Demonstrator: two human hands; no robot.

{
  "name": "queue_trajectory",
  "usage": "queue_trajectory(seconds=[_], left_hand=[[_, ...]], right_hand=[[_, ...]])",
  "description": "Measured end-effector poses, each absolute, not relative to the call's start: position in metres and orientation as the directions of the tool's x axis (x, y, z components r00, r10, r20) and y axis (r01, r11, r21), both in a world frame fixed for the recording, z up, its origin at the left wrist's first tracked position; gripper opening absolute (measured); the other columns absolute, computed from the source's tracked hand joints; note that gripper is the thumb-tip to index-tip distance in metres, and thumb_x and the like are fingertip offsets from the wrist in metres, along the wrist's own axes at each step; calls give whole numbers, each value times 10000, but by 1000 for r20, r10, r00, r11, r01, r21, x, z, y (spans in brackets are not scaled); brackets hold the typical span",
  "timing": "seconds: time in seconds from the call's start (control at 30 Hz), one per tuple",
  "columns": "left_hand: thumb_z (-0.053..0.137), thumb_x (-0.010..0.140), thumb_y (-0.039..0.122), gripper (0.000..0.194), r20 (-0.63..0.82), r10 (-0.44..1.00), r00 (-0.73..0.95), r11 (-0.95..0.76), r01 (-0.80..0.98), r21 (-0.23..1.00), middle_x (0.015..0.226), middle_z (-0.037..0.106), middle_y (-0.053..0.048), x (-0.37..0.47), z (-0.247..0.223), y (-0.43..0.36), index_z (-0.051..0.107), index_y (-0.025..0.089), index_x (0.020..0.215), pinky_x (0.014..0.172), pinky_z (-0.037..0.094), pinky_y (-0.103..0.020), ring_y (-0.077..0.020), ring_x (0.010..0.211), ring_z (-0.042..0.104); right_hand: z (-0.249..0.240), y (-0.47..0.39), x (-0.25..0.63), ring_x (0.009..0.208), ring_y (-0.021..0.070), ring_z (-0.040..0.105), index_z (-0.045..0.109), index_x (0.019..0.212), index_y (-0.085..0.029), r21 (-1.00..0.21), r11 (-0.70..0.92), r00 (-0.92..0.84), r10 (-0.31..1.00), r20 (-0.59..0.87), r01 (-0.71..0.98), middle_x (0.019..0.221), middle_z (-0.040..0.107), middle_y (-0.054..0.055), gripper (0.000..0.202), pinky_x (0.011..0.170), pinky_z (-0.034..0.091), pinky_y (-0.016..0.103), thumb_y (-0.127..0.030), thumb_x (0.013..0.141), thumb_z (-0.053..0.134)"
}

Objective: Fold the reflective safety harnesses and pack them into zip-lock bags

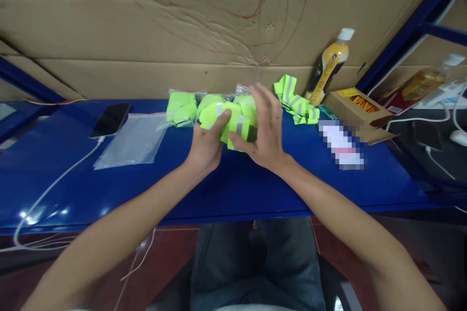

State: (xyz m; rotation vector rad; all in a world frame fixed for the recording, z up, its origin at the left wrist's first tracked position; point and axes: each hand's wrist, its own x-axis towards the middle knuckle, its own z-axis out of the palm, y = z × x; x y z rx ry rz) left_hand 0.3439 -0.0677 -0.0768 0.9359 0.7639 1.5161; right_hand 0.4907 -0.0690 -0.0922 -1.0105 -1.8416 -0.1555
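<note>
Between my two hands is a folded neon-yellow reflective strap [233, 119] with silver stripes. My left hand [208, 145] grips its left side, thumb lying on top. On the right, my right hand [268, 129] has its thumb against the strap's lower edge and its fingers raised along the far side. Just behind the hands, several neon-yellow bundles in clear plastic bags stand against the cardboard; the leftmost bagged bundle [181, 108] shows best, the others are partly covered. A loose reflective strap [297, 102] lies crumpled to the right of my right hand.
Left on the blue table [175, 194] lie clear zip bags [133, 141] and a charging phone [110, 120]. To the right stand a juice bottle [330, 68], an open cardboard box [359, 114] and a blurred-out item [341, 146]. A cardboard wall [146, 29] closes the back.
</note>
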Motion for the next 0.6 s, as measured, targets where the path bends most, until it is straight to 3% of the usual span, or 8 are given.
queue_trajectory(seconds=[0.1,0.2,0.27,0.37,0.5,0.6], left_hand=[[988,743,380,328,101,986,-130,-152,-486,861,1009,811,-20,344,-78,-66,765,208,912,796,651,-266,-228,995,785],[956,745,309,251,-2,989,-149,-75,-510,857,948,796,3,344,-80,-65,775,210,888,624,568,-190,-166,868,756],[967,739,305,284,3,993,-114,-62,-522,851,994,808,-5,344,-80,-66,794,212,944,605,555,-189,-167,872,758],[998,748,382,387,117,993,-22,-112,-500,859,1107,822,-45,344,-84,-67,794,205,1025,748,627,-249,-221,985,788],[995,794,434,402,289,953,91,-227,-419,879,1097,823,-61,342,-95,-64,799,200,1057,847,648,-307,-244,1017,792],[977,829,428,380,377,912,161,-305,-346,887,1078,827,-61,338,-100,-60,823,201,1091,857,654,-319,-240,993,789]], right_hand=[[-89,-69,490,1643,363,382,429,1673,-231,-97,697,-441,548,711,710,1709,474,175,667,1335,329,621,-600,1120,471],[-93,-64,488,1611,351,425,472,1667,-174,-82,696,-500,588,636,714,1708,486,190,636,1305,397,570,-546,1155,403],[-95,-60,488,1562,320,488,502,1649,-147,-160,694,-444,603,663,702,1671,530,194,616,1282,442,526,-507,1175,347],[-95,-57,493,1434,249,618,618,1549,-146,-341,715,-275,595,755,611,1511,663,176,573,1221,507,430,-466,1193,305],[-89,-55,499,1157,212,757,808,1233,-218,-543,726,-79,626,776,422,1203,797,105,505,1020,588,351,-539,1167,425],[-84,-55,501,967,209,767,842,1017,-216,-653,683,15,687,726,326,1022,815,76,552,914,587,344,-615,1129,478]])
